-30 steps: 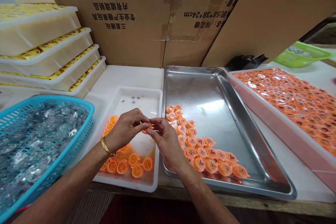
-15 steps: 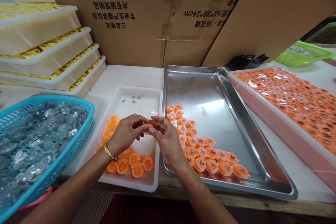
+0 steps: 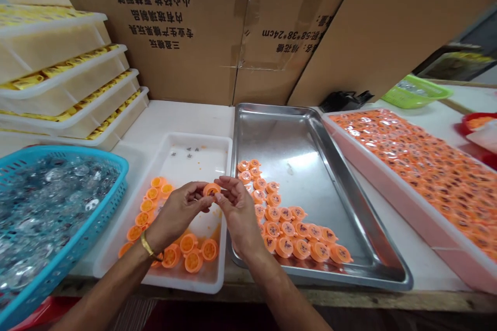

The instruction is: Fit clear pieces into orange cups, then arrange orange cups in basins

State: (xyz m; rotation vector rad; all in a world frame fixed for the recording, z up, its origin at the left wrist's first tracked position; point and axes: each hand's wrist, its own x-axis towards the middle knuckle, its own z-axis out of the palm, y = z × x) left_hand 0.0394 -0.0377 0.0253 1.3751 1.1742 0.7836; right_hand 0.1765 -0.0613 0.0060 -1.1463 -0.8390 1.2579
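Between my two hands is a small round orange plastic cup (image 3: 212, 190) with a clear lid and a dark print on its face. My left hand (image 3: 185, 206) pinches it from the left, and a gold bangle circles that wrist. The thumb and fingers of my right hand (image 3: 237, 209) press on its right side. Both hands are above a white plastic tray (image 3: 217, 151), where several open orange cups (image 3: 188, 243) with yellow-orange bits inside stand. To the right, a steel tray (image 3: 289, 139) bears rows of lidded orange cups (image 3: 301, 248).
A blue basket (image 3: 123, 176) of clear plastic pieces stands at left, below stacked cream trays (image 3: 112, 83) of yellow items. Cardboard boxes (image 3: 194, 72) form a wall behind. A long tray (image 3: 392, 207) of orange cups, a green basket (image 3: 417, 94) and a black object (image 3: 345, 101) are at right.
The orange cup now shows its printed face between my fingers, tilted more toward me. The whole view has shifted slightly, with things sitting farther left and a little lower.
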